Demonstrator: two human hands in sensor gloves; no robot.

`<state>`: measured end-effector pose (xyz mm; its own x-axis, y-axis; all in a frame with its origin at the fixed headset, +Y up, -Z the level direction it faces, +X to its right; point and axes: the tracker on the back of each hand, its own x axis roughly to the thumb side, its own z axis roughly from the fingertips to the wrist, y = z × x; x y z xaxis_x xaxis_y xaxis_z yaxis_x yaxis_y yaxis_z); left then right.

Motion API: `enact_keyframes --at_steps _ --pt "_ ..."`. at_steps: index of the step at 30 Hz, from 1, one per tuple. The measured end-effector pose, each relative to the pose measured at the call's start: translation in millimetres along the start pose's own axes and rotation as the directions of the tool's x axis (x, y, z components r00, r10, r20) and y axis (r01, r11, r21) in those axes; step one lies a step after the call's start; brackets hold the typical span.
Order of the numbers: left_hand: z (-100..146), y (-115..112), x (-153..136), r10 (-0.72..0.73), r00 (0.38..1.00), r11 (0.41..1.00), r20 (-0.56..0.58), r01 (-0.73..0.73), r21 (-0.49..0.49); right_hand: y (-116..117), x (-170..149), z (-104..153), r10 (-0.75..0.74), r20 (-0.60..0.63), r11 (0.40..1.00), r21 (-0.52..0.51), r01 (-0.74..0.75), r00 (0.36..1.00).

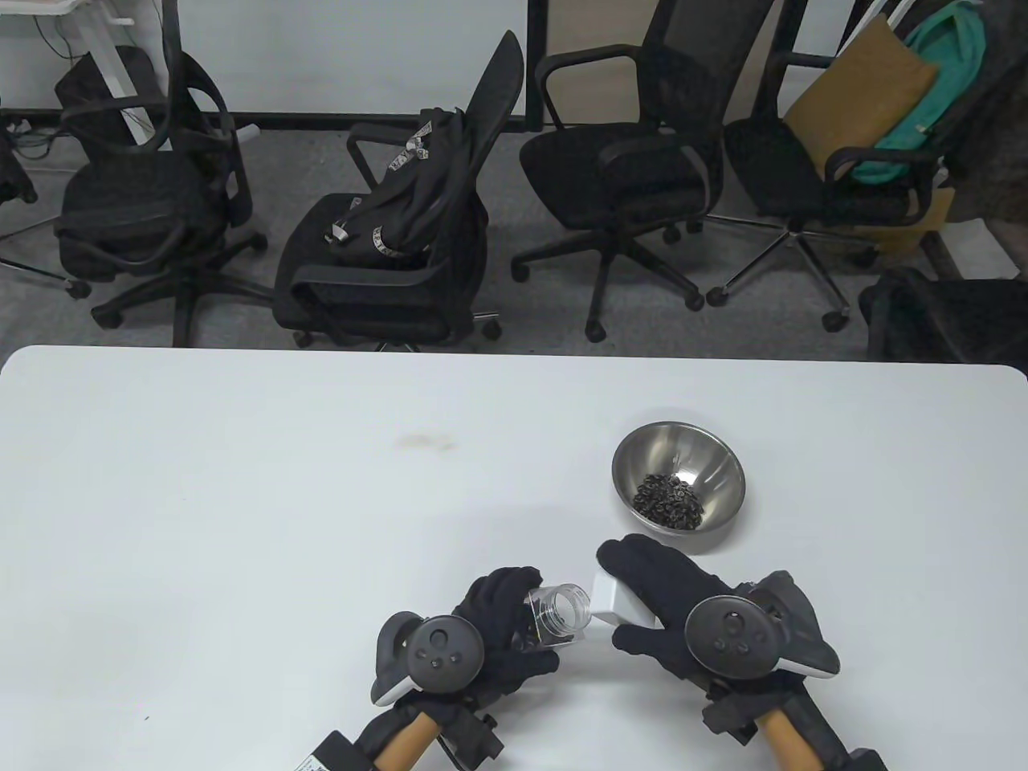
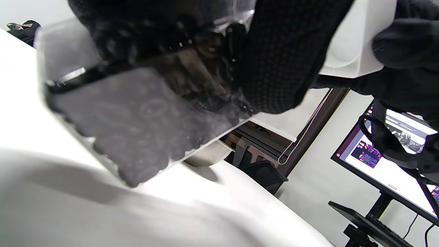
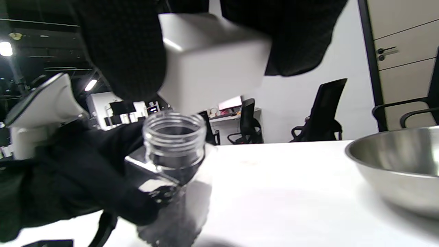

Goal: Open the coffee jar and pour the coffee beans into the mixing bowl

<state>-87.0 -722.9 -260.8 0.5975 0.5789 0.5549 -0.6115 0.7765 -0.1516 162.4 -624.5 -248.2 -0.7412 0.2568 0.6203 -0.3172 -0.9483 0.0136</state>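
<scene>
My left hand (image 1: 502,630) grips a clear plastic coffee jar (image 1: 554,614), lidless, its open threaded mouth tilted toward the right hand. The jar looks empty; it also shows in the left wrist view (image 2: 137,116) and the right wrist view (image 3: 173,144). My right hand (image 1: 654,598) holds the white square lid (image 1: 620,602) just right of the jar's mouth, close to it; the lid also shows in the right wrist view (image 3: 212,61). The steel mixing bowl (image 1: 707,450) stands behind the right hand with dark coffee beans (image 1: 668,502) in it.
The white table (image 1: 241,498) stretches left and back from the hands. Several black office chairs (image 1: 401,241) stand beyond its far edge. The bowl's rim shows at the right of the right wrist view (image 3: 394,151).
</scene>
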Motion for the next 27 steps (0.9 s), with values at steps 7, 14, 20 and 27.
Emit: enact_keyframes --at_steps 7,14,20,27 --pt "-2 -3 4 -0.018 1.0 0.999 0.025 0.019 -0.025 17 13 -4 0.051 0.054 0.996 0.065 -0.054 0.997" --pt "-2 -4 11 -0.038 0.997 0.999 0.066 0.04 -0.037 29 19 -8 0.059 0.088 0.993 0.092 -0.067 0.994" --pt "-1 -6 18 -0.065 0.992 0.997 0.103 0.07 -0.045 38 21 -10 0.074 0.108 0.988 0.128 -0.087 0.991" --pt "0 -6 19 -0.075 0.991 0.996 0.11 0.08 -0.048 38 20 -10 0.079 0.117 0.988 0.127 -0.093 0.99"
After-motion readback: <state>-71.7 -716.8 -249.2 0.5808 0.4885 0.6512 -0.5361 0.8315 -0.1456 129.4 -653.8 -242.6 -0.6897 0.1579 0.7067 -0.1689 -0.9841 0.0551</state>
